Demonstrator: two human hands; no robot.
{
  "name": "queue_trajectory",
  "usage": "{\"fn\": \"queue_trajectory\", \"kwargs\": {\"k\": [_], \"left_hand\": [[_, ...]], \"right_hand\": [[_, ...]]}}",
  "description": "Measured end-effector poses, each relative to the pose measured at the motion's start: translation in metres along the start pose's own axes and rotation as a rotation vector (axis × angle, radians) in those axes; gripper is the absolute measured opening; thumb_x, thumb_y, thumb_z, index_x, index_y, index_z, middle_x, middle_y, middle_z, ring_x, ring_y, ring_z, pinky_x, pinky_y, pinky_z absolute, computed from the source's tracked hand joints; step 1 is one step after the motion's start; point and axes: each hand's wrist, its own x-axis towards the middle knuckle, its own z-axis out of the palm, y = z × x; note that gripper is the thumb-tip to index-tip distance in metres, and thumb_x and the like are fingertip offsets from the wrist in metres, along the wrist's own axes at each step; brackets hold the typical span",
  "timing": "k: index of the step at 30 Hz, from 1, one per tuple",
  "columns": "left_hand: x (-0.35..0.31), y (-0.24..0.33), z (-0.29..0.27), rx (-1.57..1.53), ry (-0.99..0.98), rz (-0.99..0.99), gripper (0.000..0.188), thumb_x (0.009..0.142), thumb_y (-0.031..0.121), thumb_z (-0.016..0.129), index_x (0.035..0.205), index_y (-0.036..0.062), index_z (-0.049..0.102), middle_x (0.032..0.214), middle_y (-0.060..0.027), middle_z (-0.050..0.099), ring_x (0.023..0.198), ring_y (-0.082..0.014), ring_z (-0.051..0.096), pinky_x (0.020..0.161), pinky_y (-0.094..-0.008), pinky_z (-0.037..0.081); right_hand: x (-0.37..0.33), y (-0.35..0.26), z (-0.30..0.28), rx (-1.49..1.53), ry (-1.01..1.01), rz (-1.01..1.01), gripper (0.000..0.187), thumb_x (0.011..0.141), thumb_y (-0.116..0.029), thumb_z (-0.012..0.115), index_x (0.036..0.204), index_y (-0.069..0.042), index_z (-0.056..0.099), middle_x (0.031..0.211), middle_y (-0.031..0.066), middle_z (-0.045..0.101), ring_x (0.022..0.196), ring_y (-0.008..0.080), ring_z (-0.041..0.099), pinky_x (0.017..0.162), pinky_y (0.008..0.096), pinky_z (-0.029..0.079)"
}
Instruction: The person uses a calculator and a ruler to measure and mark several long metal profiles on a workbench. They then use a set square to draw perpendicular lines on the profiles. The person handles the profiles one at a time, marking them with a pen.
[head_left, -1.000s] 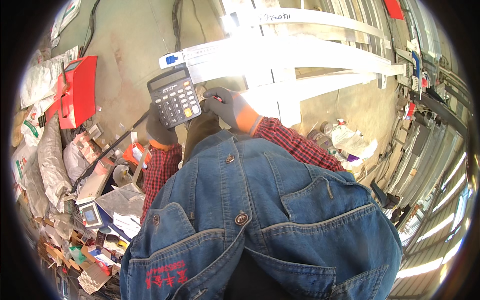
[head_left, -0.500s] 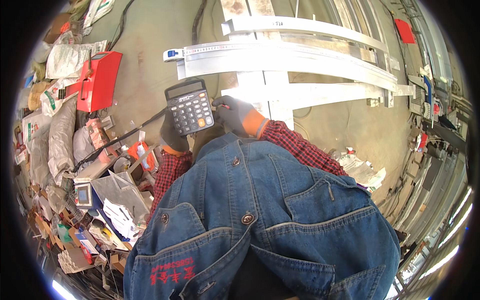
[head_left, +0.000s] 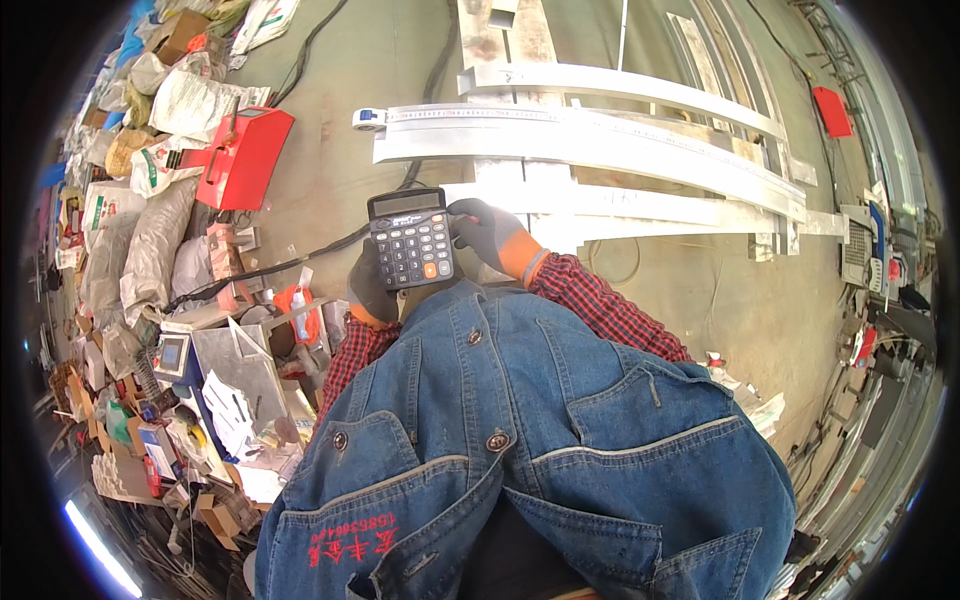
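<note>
My left hand [head_left: 372,290], in a grey and orange glove, grips a black desk calculator [head_left: 412,240] by its left side. The calculator is tilted up, with its display at the far end and one orange key near the lower right. Close to the calculator's right edge, my right hand [head_left: 492,238] has its gloved fingers curled in. Whatever those fingers may hold is hidden. Beyond both hands, a blue and white tape measure [head_left: 369,120] sits at the left end of a long silvery metal profile [head_left: 450,140], its blade [head_left: 520,113] drawn out along the profile.
More metal profiles [head_left: 640,85] lie across pale beams [head_left: 485,45] ahead. At left stand a red metal box [head_left: 245,158] and heaped sacks [head_left: 160,240]. A machine with a small screen [head_left: 172,352], papers [head_left: 228,415] and clutter lie nearer. Dark cables [head_left: 300,60] cross the floor.
The whole view has shifted, so the calculator, hands and profiles appear farther right and somewhat lower. My left hand keeps hold of the calculator, and my right hand stays beside it.
</note>
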Motion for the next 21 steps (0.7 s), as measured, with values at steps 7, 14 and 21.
{"fn": "queue_trajectory", "kwargs": {"k": [7, 14, 21], "left_hand": [[-0.01, -0.005, 0.007, 0.229, 0.124, 0.249, 0.064, 0.12, 0.057, 0.04, 0.129, 0.0, 0.069, 0.1, -0.0083, 0.078, 0.071, -0.0139, 0.068, 0.058, -0.0284, 0.05], [-0.023, -0.013, -0.033, 0.153, -0.015, 0.095, 0.063, 0.121, 0.055, 0.04, 0.132, -0.0005, 0.068, 0.106, -0.0095, 0.078, 0.09, -0.017, 0.076, 0.073, -0.0318, 0.059], [-0.043, -0.033, -0.081, 0.13, -0.073, 0.224, 0.053, 0.118, 0.048, 0.051, 0.143, 0.0035, 0.065, 0.127, -0.0109, 0.077, 0.111, -0.0219, 0.077, 0.092, -0.0355, 0.064]], "right_hand": [[0.005, -0.009, 0.001, 0.066, -0.05, -0.01, 0.043, 0.107, -0.018, 0.065, 0.144, 0.005, 0.064, 0.113, 0.0175, 0.08, 0.099, 0.0226, 0.078, 0.089, 0.0352, 0.062], [0.001, -0.021, 0.008, 0.125, -0.168, -0.029, 0.049, 0.107, -0.027, 0.056, 0.139, 0.007, 0.068, 0.11, 0.0186, 0.082, 0.099, 0.0254, 0.079, 0.091, 0.038, 0.062], [0.008, -0.047, 0.044, 0.04, -0.233, 0.019, 0.053, 0.108, -0.04, 0.066, 0.13, 0.007, 0.074, 0.108, 0.0179, 0.082, 0.097, 0.023, 0.08, 0.09, 0.0368, 0.062]]}}
